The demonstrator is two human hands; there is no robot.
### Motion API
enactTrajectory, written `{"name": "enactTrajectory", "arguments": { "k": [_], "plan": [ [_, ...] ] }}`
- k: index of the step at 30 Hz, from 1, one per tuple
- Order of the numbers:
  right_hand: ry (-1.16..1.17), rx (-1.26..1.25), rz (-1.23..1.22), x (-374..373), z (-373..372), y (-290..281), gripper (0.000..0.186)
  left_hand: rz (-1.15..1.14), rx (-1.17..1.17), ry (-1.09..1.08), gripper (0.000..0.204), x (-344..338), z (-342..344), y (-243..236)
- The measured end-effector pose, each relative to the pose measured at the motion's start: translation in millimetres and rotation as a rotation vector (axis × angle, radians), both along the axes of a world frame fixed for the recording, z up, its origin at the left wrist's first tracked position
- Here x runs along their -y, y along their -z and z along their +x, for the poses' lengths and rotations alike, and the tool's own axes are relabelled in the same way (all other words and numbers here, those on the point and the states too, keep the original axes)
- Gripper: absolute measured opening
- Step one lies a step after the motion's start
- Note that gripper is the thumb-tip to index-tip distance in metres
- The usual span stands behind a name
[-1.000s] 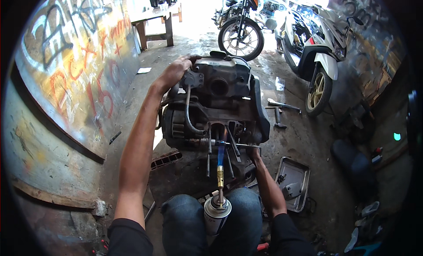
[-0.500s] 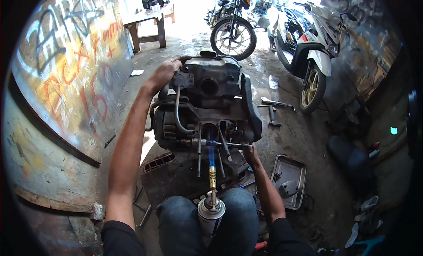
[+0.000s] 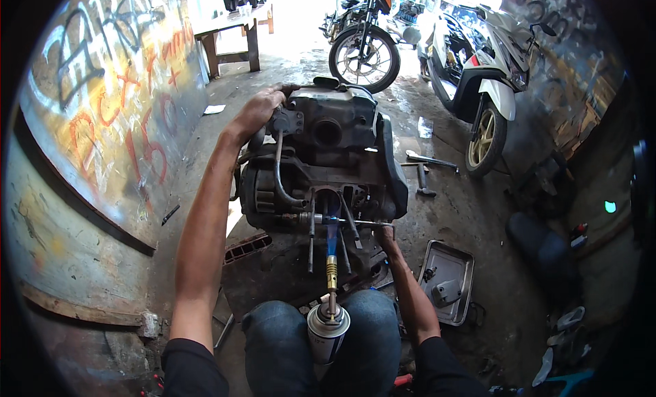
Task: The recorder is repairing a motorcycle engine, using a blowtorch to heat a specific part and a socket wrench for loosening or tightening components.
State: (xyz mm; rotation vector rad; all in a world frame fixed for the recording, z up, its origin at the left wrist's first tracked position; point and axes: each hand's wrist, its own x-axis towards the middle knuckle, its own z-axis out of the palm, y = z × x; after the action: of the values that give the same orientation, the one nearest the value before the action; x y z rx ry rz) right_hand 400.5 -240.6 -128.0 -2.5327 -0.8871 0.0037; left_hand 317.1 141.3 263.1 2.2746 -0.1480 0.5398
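Nearest, between the knees, a gas torch canister [image 3: 327,331] standing upright, brass nozzle aimed away, blue flame [image 3: 331,231] licking the lower middle of the engine block [image 3: 328,161]; just right of the flame, right hand [image 3: 387,234] low at the engine's near edge, fingers closed on the end of a thin metal rod [image 3: 348,221] lying crosswise; hands well apart; further out and to the left, left hand [image 3: 258,112] clamped over the engine's top left corner, beside a curved black hose [image 3: 279,175]; right of the right hand, on the floor, a metal tray [image 3: 459,257] with small parts; beyond it, a hammer [image 3: 421,178] on the concrete; farthest, past the left hand, a motorcycle [image 3: 364,45], a white scooter [image 3: 478,83] and a wooden bench [image 3: 229,31]; painted wall [image 3: 96,124] along the left.
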Motion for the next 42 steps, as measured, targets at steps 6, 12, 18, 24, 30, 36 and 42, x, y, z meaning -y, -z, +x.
{"name": "enactTrajectory", "arguments": {
  "k": [6, 12, 18, 24, 30, 36, 42],
  "plan": [
    [-0.041, 0.07, 0.427, 2.2, 4.9, 9.4, 0.018, 0.124, 0.067, 0.007, 0.026, 1.7, 2.2, -2.3],
    [-0.044, -0.479, 1.086, -10.4, -28.1, -59.4, 0.034, 0.385, 0.178, 0.025, 0.022, -0.9, -2.0, -2.5],
    [0.056, -0.46, 1.237, -11.9, -29.0, -66.5, 0.033, 0.312, 0.124, 0.002, 0.02, -9.1, 3.0, 3.3],
    [-0.06, -0.292, 1.201, -18.2, -8.5, -37.4, 0.026, 0.492, 0.189, -0.021, 0.017, -9.6, -0.6, 0.7],
    [-0.03, -0.234, 1.04, -12.4, -6.4, -21.4, 0.026, 0.196, 0.156, 0.031, 0.02, -11.0, 3.5, 7.3],
    [0.1, -0.142, 0.276, 24.7, 11.1, 27.6, 0.012, 0.188, 0.086, 0.045, 0.035, 9.5, 6.5, -5.4],
    [-0.013, -0.172, 0.693, -8.5, -9.5, -20.5, 0.024, 0.302, 0.102, 0.006, 0.032, -4.4, 0.1, -0.7]
  ]
}}
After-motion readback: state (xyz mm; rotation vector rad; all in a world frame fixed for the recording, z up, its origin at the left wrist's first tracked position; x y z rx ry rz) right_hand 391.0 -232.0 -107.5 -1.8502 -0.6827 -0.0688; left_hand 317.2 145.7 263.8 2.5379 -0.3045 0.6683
